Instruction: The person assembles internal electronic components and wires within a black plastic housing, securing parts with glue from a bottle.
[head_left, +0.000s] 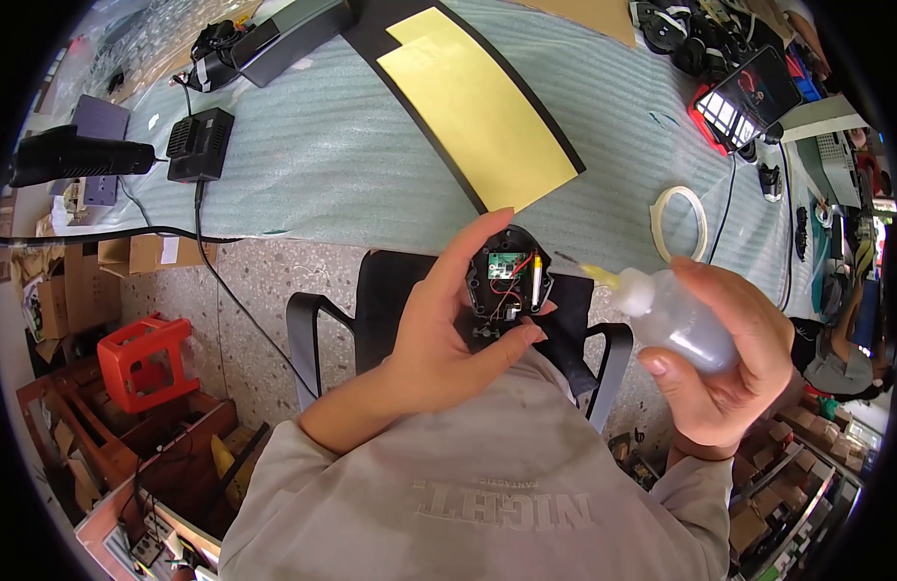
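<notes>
Black housing (522, 290): lay in the left hand (444, 334), left of the right hand (754, 363), long axis running away from the pale shirt (468, 455).
Circuit board (507, 265): sat uncovered inside.
Left hand: was clamped on the housing.
Squeeze bottle (686, 324): needle (570, 259), I noted, pointed left toward the housing, apart.
Right hand: was clamped round the bottle.

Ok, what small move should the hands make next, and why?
Probably ease the right hand slightly left, bringing the bottle's thin tip over the black housing: the left hand holds it with the green board exposed, and the tip points that way but appears just outside the edge.
</notes>
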`<control>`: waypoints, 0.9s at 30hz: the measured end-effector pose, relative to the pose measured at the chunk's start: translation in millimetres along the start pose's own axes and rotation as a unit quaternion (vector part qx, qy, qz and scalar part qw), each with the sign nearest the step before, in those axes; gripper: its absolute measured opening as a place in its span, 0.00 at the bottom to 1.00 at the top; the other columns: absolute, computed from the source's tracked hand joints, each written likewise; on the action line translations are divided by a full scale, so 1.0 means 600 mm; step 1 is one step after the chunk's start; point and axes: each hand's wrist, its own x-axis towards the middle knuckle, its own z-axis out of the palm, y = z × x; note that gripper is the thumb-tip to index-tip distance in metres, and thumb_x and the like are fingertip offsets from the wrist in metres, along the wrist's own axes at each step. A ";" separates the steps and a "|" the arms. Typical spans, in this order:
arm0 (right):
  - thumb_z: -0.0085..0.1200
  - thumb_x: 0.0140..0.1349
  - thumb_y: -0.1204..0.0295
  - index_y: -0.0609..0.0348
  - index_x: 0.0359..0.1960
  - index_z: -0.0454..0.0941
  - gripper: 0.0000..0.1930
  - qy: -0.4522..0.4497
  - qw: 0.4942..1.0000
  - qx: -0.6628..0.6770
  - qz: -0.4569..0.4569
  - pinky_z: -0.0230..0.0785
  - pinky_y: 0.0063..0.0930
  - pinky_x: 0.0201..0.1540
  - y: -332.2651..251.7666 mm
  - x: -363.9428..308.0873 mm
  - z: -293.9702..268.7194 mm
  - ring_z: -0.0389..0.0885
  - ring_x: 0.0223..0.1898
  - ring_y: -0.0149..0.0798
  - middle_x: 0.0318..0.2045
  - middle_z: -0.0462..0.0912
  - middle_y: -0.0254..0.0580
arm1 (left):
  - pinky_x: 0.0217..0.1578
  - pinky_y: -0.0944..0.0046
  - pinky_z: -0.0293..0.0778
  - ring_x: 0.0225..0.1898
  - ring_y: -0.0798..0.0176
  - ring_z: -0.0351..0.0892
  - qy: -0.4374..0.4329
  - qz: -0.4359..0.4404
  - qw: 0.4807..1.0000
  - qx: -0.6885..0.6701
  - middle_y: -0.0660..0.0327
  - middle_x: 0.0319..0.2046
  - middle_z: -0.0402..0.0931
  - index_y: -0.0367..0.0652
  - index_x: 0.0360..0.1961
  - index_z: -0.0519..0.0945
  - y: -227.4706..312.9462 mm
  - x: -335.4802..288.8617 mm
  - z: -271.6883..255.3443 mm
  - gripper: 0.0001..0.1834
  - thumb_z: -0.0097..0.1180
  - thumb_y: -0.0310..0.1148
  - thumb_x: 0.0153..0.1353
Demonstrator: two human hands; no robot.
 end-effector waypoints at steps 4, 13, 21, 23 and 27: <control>0.75 0.39 0.72 0.67 0.45 0.83 0.28 -0.110 0.993 0.027 -0.011 0.71 0.26 0.23 0.003 -0.008 0.008 0.82 0.22 0.41 0.27 0.84 0.46 | 0.51 0.64 0.76 0.50 0.65 0.79 0.003 0.019 0.999 0.032 0.56 0.53 0.73 0.39 0.72 0.52 -0.004 -0.001 -0.006 0.45 0.59 0.10 0.55; 0.76 0.32 0.70 0.64 0.42 0.85 0.29 -0.168 0.986 -0.011 -0.006 0.65 0.25 0.21 -0.010 -0.014 0.025 0.77 0.19 0.39 0.25 0.83 0.43 | 0.43 0.69 0.76 0.43 0.66 0.84 -0.003 0.063 0.990 0.128 0.56 0.45 0.80 0.37 0.71 0.54 -0.013 0.002 -0.015 0.45 0.60 0.15 0.53; 0.75 0.30 0.69 0.63 0.42 0.85 0.30 -0.173 0.984 -0.037 -0.006 0.63 0.25 0.20 -0.017 -0.012 0.024 0.75 0.17 0.38 0.24 0.82 0.42 | 0.39 0.71 0.76 0.37 0.69 0.84 -0.006 0.056 0.987 0.150 0.57 0.41 0.83 0.38 0.71 0.55 -0.011 -0.003 -0.014 0.45 0.61 0.16 0.51; 0.75 0.31 0.68 0.63 0.42 0.85 0.30 -0.182 0.982 -0.054 -0.015 0.64 0.25 0.20 -0.018 -0.011 0.024 0.75 0.17 0.38 0.24 0.82 0.42 | 0.38 0.72 0.76 0.36 0.70 0.83 -0.008 0.051 0.986 0.161 0.58 0.40 0.83 0.38 0.71 0.55 -0.011 -0.004 -0.013 0.45 0.61 0.16 0.51; 0.73 0.36 0.73 0.66 0.44 0.83 0.27 -0.146 0.989 -0.010 -0.034 0.63 0.26 0.17 -0.016 -0.004 0.025 0.74 0.16 0.36 0.22 0.79 0.39 | 0.35 0.72 0.75 0.34 0.71 0.81 0.004 0.098 0.985 0.145 0.58 0.40 0.82 0.39 0.71 0.55 -0.023 0.000 -0.009 0.46 0.62 0.16 0.51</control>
